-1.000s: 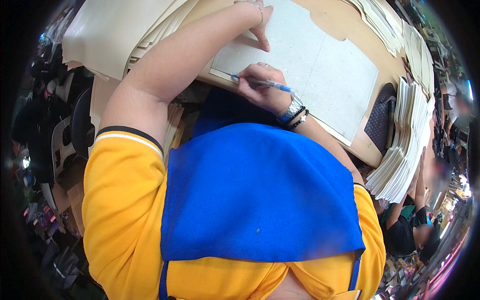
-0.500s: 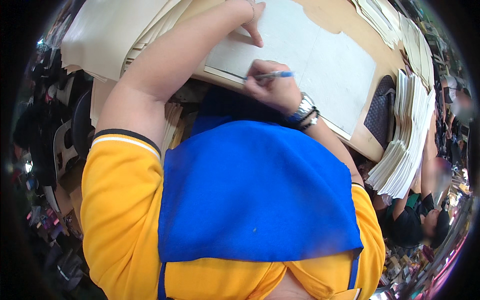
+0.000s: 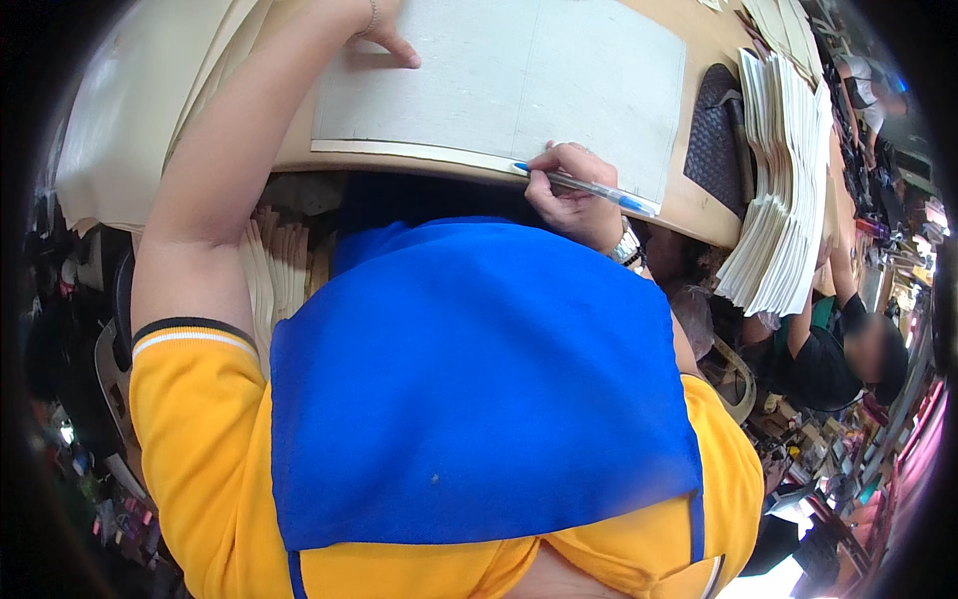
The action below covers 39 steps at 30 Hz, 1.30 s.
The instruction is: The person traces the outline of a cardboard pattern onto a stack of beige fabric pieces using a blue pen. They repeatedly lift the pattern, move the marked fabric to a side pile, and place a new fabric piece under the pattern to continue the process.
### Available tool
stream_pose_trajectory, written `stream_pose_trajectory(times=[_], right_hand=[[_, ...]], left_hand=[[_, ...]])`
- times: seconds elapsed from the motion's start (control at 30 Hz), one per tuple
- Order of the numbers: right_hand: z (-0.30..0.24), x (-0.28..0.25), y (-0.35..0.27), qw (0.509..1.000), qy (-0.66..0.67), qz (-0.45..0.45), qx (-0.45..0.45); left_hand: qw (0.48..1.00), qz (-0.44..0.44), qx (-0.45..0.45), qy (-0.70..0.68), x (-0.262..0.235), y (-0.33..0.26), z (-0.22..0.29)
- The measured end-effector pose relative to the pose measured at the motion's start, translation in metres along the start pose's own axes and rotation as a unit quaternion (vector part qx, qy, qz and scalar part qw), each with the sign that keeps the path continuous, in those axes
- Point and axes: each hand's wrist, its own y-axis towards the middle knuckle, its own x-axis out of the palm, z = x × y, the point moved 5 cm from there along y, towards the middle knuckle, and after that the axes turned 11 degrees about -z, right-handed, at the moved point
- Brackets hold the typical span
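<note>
A large pale grey sheet (image 3: 589,80) lies on the table, with a whiter strip (image 3: 399,150) showing along its near edge. My left hand (image 3: 389,38) rests on the sheet's far left part with the thumb stretched out; its other fingers are partly cut off by the picture's upper edge. At the near edge, right of the middle, my right hand (image 3: 579,200) grips a clear-barrelled pen (image 3: 604,188) with blue ends. The pen lies slanted across the fingers, its blue tip pointing left, close to the white strip.
Large cream sheets (image 3: 120,120) are piled at the left. To the right lie a dark textured piece (image 3: 714,135) and a thick stack of cut white sheets (image 3: 778,190) at the table edge. More cream pieces (image 3: 274,260) sit below the table. Another person (image 3: 843,349) is at the far right.
My right hand has moved right along the sheet's near edge with the pen still held. The whole view has shifted, so sheet and left hand appear further left and higher.
</note>
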Motion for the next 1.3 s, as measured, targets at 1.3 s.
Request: stream_pose_trajectory(times=[1.3], right_hand=[[0.056,-0.098,-0.1,0.974,-0.002,0.161,0.158]], left_hand=[[0.998,0.047,-0.028,-0.016,0.011,0.002,-0.015]])
